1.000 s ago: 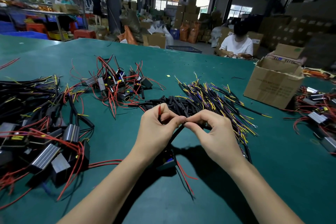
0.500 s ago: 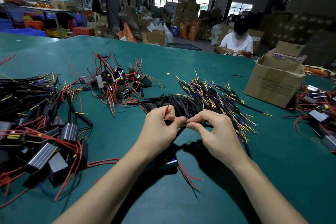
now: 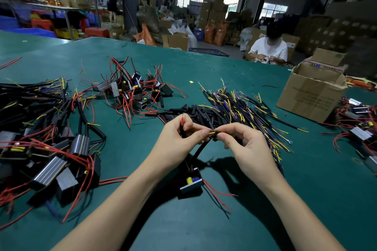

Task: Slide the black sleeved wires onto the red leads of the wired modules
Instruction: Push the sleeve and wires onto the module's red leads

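My left hand (image 3: 179, 140) pinches a red lead (image 3: 182, 121) whose bare tip sticks up above my fingers. A black sleeved wire (image 3: 201, 150) curves down from my fingertips toward a small wired module (image 3: 190, 182) that hangs just above the green table. My right hand (image 3: 242, 144) pinches the yellow-tipped end of that sleeved wire right against my left thumb. Two more red leads trail from the module to the right. A pile of black sleeved wires (image 3: 240, 108) with yellow and purple tips lies just beyond my hands.
Short black tubes (image 3: 189, 112) lie in a heap behind my hands. Loose modules with red leads (image 3: 132, 91) sit at centre left, and a bigger heap of wired modules (image 3: 47, 149) fills the left. An open cardboard box (image 3: 312, 96) stands right. A seated person (image 3: 269, 47) works opposite.
A yellow wire tip now shows between my fingertips. The module hangs a little farther right under my hands, and both hands stay pinched together with only slight shifts.
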`<state>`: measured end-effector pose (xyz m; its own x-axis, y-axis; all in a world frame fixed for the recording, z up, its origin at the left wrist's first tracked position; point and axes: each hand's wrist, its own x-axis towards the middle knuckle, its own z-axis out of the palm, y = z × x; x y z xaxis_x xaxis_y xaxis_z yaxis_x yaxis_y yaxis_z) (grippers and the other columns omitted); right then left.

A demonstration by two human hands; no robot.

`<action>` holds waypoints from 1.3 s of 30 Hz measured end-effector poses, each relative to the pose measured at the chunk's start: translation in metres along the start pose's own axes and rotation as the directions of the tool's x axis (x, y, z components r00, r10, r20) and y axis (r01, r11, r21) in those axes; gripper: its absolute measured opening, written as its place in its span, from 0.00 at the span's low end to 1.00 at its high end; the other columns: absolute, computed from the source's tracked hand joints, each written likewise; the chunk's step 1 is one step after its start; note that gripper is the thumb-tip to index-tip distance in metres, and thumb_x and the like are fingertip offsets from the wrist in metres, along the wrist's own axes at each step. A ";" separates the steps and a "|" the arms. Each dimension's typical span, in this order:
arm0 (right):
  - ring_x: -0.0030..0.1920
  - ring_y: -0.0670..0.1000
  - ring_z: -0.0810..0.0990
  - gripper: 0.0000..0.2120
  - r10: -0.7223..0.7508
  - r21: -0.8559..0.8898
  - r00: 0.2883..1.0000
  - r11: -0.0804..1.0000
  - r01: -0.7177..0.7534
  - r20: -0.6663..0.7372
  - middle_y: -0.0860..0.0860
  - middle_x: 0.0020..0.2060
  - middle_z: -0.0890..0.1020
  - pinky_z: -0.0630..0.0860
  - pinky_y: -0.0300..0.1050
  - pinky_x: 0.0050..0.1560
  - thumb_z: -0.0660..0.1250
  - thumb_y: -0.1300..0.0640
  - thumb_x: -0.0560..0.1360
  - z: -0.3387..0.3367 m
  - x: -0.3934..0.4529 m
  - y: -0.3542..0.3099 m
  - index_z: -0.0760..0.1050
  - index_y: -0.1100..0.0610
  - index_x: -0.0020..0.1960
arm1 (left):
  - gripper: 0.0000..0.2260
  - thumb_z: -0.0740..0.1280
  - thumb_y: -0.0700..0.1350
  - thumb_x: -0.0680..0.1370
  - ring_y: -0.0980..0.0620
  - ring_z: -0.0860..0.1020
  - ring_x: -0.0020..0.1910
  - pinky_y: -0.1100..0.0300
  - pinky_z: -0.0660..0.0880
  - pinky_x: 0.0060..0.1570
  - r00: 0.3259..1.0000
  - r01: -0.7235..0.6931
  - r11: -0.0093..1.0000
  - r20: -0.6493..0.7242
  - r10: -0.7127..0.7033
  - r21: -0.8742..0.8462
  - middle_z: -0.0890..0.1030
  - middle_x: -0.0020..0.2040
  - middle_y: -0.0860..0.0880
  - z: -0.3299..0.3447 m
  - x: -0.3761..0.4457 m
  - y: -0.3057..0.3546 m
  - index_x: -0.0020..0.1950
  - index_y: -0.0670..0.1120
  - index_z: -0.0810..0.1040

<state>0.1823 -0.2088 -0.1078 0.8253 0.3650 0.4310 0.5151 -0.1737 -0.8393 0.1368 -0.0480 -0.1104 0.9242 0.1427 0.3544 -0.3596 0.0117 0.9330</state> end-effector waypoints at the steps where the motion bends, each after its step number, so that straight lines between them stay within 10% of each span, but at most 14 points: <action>1: 0.36 0.44 0.76 0.07 0.012 0.026 1.000 1.000 -0.012 0.002 0.48 0.35 0.83 0.74 0.40 0.41 0.68 0.65 0.75 0.000 0.000 0.000 0.81 0.54 0.44 | 0.19 0.65 0.30 0.76 0.57 0.79 0.34 0.68 0.74 0.39 1.000 0.000 1.000 0.005 0.000 -0.005 0.85 0.37 0.50 0.000 0.000 0.000 0.38 0.46 0.58; 18: 0.36 0.42 0.77 0.07 0.029 0.265 0.994 0.964 0.000 -0.105 0.45 0.33 0.81 0.72 0.30 0.41 0.67 0.67 0.75 0.019 -0.004 -0.007 0.79 0.57 0.43 | 0.21 0.69 0.30 0.73 0.56 0.79 0.32 0.68 0.75 0.36 0.998 0.021 1.000 -0.053 -0.022 -0.022 0.84 0.34 0.49 0.006 -0.001 0.003 0.37 0.46 0.58; 23: 0.34 0.40 0.75 0.08 0.072 0.231 0.990 0.972 -0.042 -0.124 0.43 0.31 0.80 0.71 0.28 0.39 0.67 0.67 0.74 0.016 -0.001 -0.009 0.80 0.55 0.41 | 0.17 0.70 0.40 0.75 0.52 0.73 0.36 0.50 0.73 0.41 0.994 0.034 0.984 -0.110 -0.015 0.174 0.81 0.36 0.50 0.010 -0.005 0.000 0.39 0.46 0.61; 29: 0.33 0.40 0.75 0.08 0.065 0.144 0.988 0.989 -0.044 -0.140 0.44 0.32 0.82 0.71 0.30 0.38 0.69 0.66 0.73 0.007 0.002 -0.009 0.81 0.55 0.40 | 0.08 0.62 0.46 0.80 0.59 0.74 0.38 0.70 0.70 0.41 0.987 -0.021 0.993 -0.155 0.038 0.114 0.78 0.39 0.53 0.010 -0.007 0.001 0.47 0.43 0.77; 39: 0.34 0.38 0.75 0.07 0.022 0.073 0.995 0.997 -0.015 -0.093 0.41 0.31 0.80 0.69 0.27 0.38 0.68 0.64 0.75 0.012 -0.003 -0.011 0.79 0.55 0.41 | 0.05 0.70 0.41 0.75 0.57 0.73 0.32 0.62 0.71 0.37 0.987 -0.033 0.981 -0.150 0.062 0.189 0.78 0.31 0.56 0.014 -0.006 0.000 0.40 0.48 0.81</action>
<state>0.1718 -0.1970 -0.1036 0.8543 0.2743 0.4416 0.4845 -0.1120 -0.8676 0.1331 -0.0630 -0.1121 0.8703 0.2899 0.3982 -0.3590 -0.1802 0.9158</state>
